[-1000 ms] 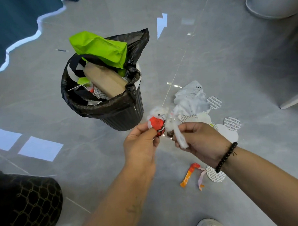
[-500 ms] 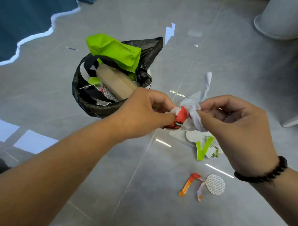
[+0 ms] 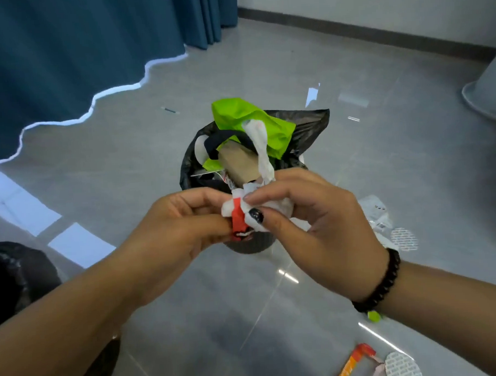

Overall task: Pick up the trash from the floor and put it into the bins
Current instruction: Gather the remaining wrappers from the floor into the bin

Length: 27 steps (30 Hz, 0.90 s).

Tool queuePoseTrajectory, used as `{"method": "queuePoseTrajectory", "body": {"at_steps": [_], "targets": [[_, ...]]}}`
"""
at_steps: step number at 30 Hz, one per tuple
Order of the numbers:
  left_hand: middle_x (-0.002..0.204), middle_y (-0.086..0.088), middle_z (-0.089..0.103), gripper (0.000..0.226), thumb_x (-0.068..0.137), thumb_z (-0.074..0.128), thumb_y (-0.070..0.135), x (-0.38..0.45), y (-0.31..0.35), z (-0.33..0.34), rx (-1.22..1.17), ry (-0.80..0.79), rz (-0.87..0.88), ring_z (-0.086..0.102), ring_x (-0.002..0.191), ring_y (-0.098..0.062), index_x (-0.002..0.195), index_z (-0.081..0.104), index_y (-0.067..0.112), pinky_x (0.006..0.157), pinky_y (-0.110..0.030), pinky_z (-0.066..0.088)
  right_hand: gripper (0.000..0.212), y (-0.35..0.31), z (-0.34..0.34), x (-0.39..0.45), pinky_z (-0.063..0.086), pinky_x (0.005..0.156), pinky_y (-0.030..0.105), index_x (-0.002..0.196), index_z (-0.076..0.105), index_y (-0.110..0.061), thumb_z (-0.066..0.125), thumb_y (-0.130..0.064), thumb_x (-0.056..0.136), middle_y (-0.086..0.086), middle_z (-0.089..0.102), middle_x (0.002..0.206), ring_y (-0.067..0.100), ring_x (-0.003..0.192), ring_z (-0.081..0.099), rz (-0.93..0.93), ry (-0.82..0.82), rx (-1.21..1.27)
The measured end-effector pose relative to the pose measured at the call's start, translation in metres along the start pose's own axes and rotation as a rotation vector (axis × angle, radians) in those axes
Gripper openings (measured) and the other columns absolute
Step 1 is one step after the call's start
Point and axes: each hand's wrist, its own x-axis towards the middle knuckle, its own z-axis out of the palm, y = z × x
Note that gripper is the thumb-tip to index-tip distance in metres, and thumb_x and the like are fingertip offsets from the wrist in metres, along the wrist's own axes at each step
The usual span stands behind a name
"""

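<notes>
- Trash wad (image 3: 243,213), red and white, is sitting between both hands, pinched from either side, just in front of the bin (image 3: 243,245).
- Left hand (image 3: 180,227) is curling its fingers and thumb round the wad's red end.
- Right hand (image 3: 313,224) is pinching the white paper, a twisted strip of it sticking up past the fingertips.
- Bin, directly beyond the hands, is already holding green plastic (image 3: 255,122) and a cardboard piece (image 3: 240,164), so part of the job looks done.
- Right of and below the right hand, more litter is waiting on the floor: white wrappers (image 3: 377,213), an orange wrapper (image 3: 354,365), round pads (image 3: 402,367).
</notes>
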Motion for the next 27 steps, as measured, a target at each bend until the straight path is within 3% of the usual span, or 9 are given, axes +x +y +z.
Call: {"method": "queuePoseTrajectory", "body": {"at_steps": [3, 6, 9, 11, 15, 17, 20, 24, 27], "targets": [[0.077, -0.01, 0.073, 0.011, 0.083, 0.061, -0.001, 0.017, -0.004, -0.006, 0.005, 0.319, -0.113, 0.07, 0.071, -0.021, 0.079, 0.066, 0.009, 0.068, -0.031, 0.057, 0.021, 0.01, 0.004, 0.025, 0.04, 0.066, 0.01, 0.084, 0.054, -0.033, 0.065, -0.016, 0.079, -0.023, 0.055, 0.076, -0.004, 0.07, 0.056, 0.104, 0.09, -0.048], [0.084, -0.008, 0.065, 0.009, 0.088, 0.062, 0.017, 0.036, -0.015, -0.017, -0.076, 0.575, -0.287, 0.066, 0.072, -0.018, 0.083, 0.058, 0.011, 0.064, -0.031, 0.054, 0.036, 0.023, 0.011, 0.048, 0.035, 0.058, 0.009, 0.097, 0.039, -0.028, 0.069, -0.015, 0.081, -0.018, 0.056, 0.078, -0.008, 0.061, 0.051, 0.224, 0.102, -0.136], [0.098, -0.011, 0.061, 0.017, 0.09, 0.062, 0.029, 0.047, -0.024, -0.028, -0.117, 0.549, -0.421, 0.065, 0.08, -0.022, 0.089, 0.055, 0.013, 0.067, -0.035, 0.056, 0.04, 0.031, 0.026, 0.057, 0.039, 0.065, 0.024, 0.116, 0.043, -0.024, 0.065, -0.018, 0.084, -0.009, 0.066, 0.09, 0.008, 0.075, 0.058, 0.231, -0.016, -0.293], [0.099, -0.013, 0.064, 0.021, 0.093, 0.059, 0.027, 0.052, -0.029, -0.029, -0.073, 0.466, -0.437, 0.066, 0.079, -0.022, 0.1, 0.061, 0.008, 0.067, -0.034, 0.057, 0.031, 0.037, 0.038, 0.06, 0.045, 0.07, 0.031, 0.116, 0.049, -0.021, 0.061, -0.019, 0.087, 0.001, 0.067, 0.1, 0.024, 0.09, 0.061, 0.186, -0.132, -0.459], [0.078, -0.014, 0.062, 0.019, 0.093, 0.057, 0.013, 0.058, -0.036, -0.033, -0.004, 0.475, -0.383, 0.064, 0.067, -0.018, 0.101, 0.061, -0.003, 0.065, -0.03, 0.057, 0.021, 0.043, 0.054, 0.072, 0.046, 0.074, 0.037, 0.113, 0.056, -0.013, 0.051, -0.021, 0.094, 0.01, 0.052, 0.113, 0.034, 0.096, 0.058, 0.174, -0.275, -0.685], [0.069, -0.013, 0.061, 0.018, 0.09, 0.06, 0.012, 0.056, -0.038, -0.034, 0.021, 0.486, -0.399, 0.06, 0.062, -0.017, 0.097, 0.062, -0.004, 0.062, -0.027, 0.055, 0.023, 0.045, 0.057, 0.076, 0.047, 0.074, 0.037, 0.113, 0.057, -0.011, 0.048, -0.023, 0.096, 0.013, 0.045, 0.117, 0.035, 0.095, 0.058, 0.178, -0.351, -0.8], [0.066, -0.012, 0.06, 0.019, 0.086, 0.063, 0.012, 0.052, -0.041, -0.032, 0.102, 0.448, -0.442, 0.055, 0.054, -0.014, 0.097, 0.063, -0.004, 0.056, -0.024, 0.051, 0.024, 0.047, 0.062, 0.073, 0.036, 0.074, 0.03, 0.109, 0.062, -0.013, 0.048, -0.024, 0.094, 0.01, 0.053, 0.117, 0.03, 0.105, 0.055, 0.082, -0.501, -0.971], [0.063, -0.01, 0.061, 0.014, 0.084, 0.065, 0.012, 0.048, -0.045, -0.031, 0.129, 0.424, -0.433, 0.054, 0.052, -0.012, 0.087, 0.064, -0.001, 0.055, -0.022, 0.051, 0.022, 0.047, 0.062, 0.071, 0.031, 0.067, 0.027, 0.088, 0.062, -0.019, 0.047, -0.034, 0.093, 0.009, 0.062, 0.103, 0.028, 0.097, 0.059, 0.064, -0.536, -0.961], [0.064, -0.011, 0.062, 0.012, 0.083, 0.065, 0.011, 0.048, -0.047, -0.033, 0.148, 0.44, -0.409, 0.055, 0.053, -0.014, 0.077, 0.061, 0.002, 0.055, -0.023, 0.052, 0.03, 0.049, 0.061, 0.068, 0.034, 0.069, 0.027, 0.094, 0.064, -0.013, 0.046, -0.036, 0.092, 0.009, 0.058, 0.109, 0.028, 0.099, 0.057, 0.029, -0.62, -1.012]]}}
